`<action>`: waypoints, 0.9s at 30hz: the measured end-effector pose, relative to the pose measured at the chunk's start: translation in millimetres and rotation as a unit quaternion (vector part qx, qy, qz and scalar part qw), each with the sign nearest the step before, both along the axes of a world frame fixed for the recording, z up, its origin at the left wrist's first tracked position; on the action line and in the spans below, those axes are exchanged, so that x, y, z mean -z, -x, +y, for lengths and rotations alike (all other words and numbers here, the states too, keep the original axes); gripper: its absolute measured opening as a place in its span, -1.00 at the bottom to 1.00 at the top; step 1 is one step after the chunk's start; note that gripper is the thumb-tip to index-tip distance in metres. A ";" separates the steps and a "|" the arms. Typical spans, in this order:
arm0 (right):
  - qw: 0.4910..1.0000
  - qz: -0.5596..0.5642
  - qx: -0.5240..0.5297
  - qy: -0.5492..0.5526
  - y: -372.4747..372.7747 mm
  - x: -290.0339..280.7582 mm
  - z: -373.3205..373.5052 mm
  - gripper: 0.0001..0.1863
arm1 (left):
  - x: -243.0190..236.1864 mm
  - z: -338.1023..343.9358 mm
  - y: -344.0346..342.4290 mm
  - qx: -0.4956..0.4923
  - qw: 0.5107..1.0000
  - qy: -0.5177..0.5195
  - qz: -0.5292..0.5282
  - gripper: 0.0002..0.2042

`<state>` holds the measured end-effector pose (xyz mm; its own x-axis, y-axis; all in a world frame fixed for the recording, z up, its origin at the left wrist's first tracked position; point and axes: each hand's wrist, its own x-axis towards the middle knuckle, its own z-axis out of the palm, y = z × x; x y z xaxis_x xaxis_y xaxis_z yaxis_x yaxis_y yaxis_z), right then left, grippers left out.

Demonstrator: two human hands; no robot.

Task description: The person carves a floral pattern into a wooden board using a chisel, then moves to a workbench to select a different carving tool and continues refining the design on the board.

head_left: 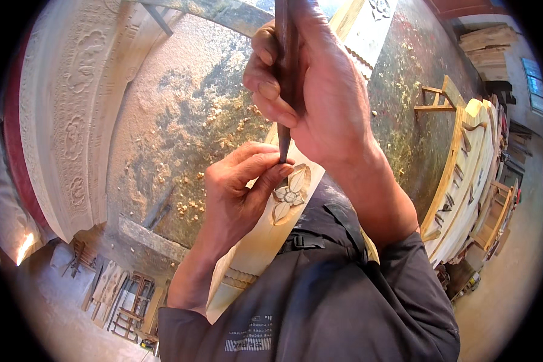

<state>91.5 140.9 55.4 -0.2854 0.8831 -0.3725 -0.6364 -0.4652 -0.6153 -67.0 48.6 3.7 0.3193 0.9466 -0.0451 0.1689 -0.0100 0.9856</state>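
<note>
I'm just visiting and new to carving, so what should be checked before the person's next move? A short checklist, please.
1. Right hand closed around the dark tool: ok, it grips the upper part.
2. Left hand guiding the tool: ok, it pinches low down.
3. Tool's tip meeting the plank: cannot tell, the left hand hides it.
4. Carved flower in sight: ok, mostly uncovered.
5. Plank held firmly: cannot tell, no clamp shows on it.

Small pale lettering (253, 333) stands on the dark garment (344, 301).
</note>
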 end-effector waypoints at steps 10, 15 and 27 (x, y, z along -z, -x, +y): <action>0.999 -0.016 -0.004 0.041 -5.3 8.7 9.5 -0.41 | 1.5 2.6 -3.7 -0.007 0.999 0.015 0.028 -0.91; 0.999 -0.001 -0.006 0.032 -10.9 15.7 9.9 -0.39 | 6.4 2.3 -5.0 -0.014 1.000 0.010 0.021 -0.90; 0.998 0.015 0.055 -0.010 -4.2 32.4 11.9 -0.47 | 8.1 3.3 -7.4 -0.025 0.999 0.016 0.027 -0.91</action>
